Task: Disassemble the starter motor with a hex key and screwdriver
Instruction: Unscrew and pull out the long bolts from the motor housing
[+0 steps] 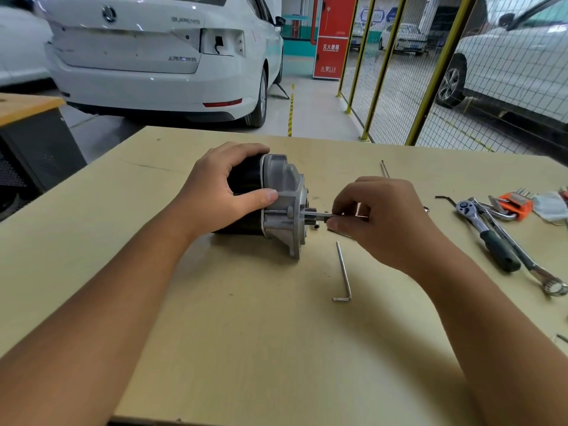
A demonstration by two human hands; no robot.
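Observation:
The starter motor (281,192) lies on its side in the middle of the wooden table (246,333), black body to the left, silver housing to the right. My left hand (221,186) grips the black body, thumb on the housing's edge. My right hand (381,219) pinches a thin metal rod (316,214), a long bolt or hex key, that sticks out of the housing's right face. A loose hex key (343,272) lies on the table just in front of the motor.
A ratchet wrench (488,235), a combination spanner (528,265) and an orange hex key set (513,204) lie at the table's right. Another thin rod (384,169) lies behind my right hand. A white car and a yellow mesh fence stand beyond the table.

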